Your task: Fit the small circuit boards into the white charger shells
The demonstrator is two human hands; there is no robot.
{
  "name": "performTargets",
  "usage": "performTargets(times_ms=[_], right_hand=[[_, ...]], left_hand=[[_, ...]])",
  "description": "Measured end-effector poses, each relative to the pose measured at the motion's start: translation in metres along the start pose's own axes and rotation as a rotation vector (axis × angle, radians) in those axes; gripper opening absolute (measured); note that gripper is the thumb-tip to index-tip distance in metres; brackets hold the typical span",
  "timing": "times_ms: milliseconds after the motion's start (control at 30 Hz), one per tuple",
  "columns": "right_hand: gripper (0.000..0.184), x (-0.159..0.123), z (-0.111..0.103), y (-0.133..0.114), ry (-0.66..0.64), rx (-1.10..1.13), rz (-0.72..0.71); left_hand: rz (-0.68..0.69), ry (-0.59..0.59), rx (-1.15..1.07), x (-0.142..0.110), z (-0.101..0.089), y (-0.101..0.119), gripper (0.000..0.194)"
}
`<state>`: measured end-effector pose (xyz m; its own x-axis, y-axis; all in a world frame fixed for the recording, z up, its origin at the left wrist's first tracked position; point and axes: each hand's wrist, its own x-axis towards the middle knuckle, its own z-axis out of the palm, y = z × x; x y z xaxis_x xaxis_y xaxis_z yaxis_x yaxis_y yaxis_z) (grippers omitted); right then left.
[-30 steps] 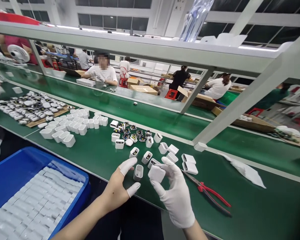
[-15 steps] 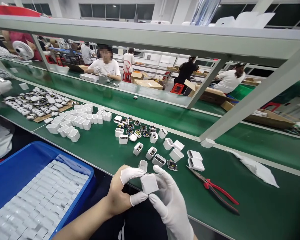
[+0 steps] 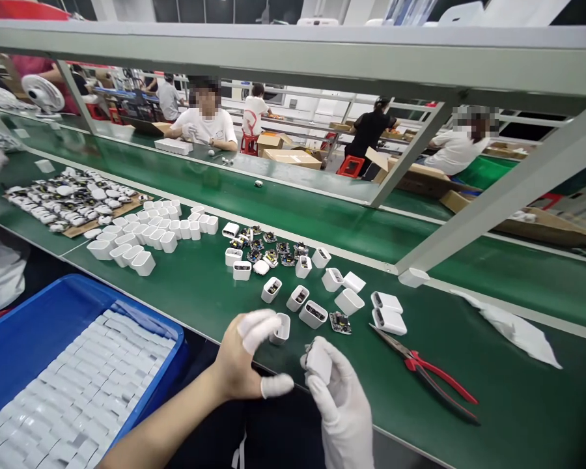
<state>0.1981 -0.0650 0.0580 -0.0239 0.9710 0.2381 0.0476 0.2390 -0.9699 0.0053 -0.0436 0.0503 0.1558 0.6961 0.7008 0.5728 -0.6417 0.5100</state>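
Observation:
My right hand, in a white glove, pinches a small white plastic cover over the table's front edge; a dark part shows along its far side. My left hand wears white finger cots and is open, thumb and fingers apart. Its fingertips are beside a white charger housing with its open end up; I cannot tell whether they touch it. Just beyond stand several housings with circuit boards inside, among them a wide one. A loose circuit board lies to their right.
Red-handled pliers lie at right, near a white bag. Farther back are a cluster of circuit boards and rows of white housings. A blue bin holds white pieces at left. A slanted shelf post rises at right.
My left hand met the white cover in my right hand, then came away from it toward the open housing. The right hand has turned the cover. A loose circuit board has come into sight.

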Motion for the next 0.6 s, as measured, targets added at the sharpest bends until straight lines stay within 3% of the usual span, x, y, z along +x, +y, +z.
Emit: performTargets(times_ms=[67, 167, 333, 500, 600], right_hand=[[0.044, 0.010, -0.007, -0.002, 0.094, -0.028, 0.029], [0.043, 0.021, -0.014, -0.003, 0.114, -0.135, 0.015], [0.042, 0.035, -0.018, -0.004, -0.048, -0.458, -0.065], [0.037, 0.054, -0.014, -0.019, -0.246, -0.586, -0.297], [0.040, 0.064, -0.011, -0.026, -0.325, -0.645, -0.338]], left_hand=[[-0.173, -0.172, -0.096, 0.018, -0.003, 0.000, 0.077], [-0.326, -0.389, -0.137, 0.031, -0.005, -0.001, 0.070], [-0.431, -0.418, -0.119, 0.030, -0.001, -0.002, 0.057], [-0.412, -0.442, -0.137, 0.029, -0.004, -0.003, 0.054], [-0.403, -0.452, -0.142, 0.029, -0.005, -0.003, 0.052]])
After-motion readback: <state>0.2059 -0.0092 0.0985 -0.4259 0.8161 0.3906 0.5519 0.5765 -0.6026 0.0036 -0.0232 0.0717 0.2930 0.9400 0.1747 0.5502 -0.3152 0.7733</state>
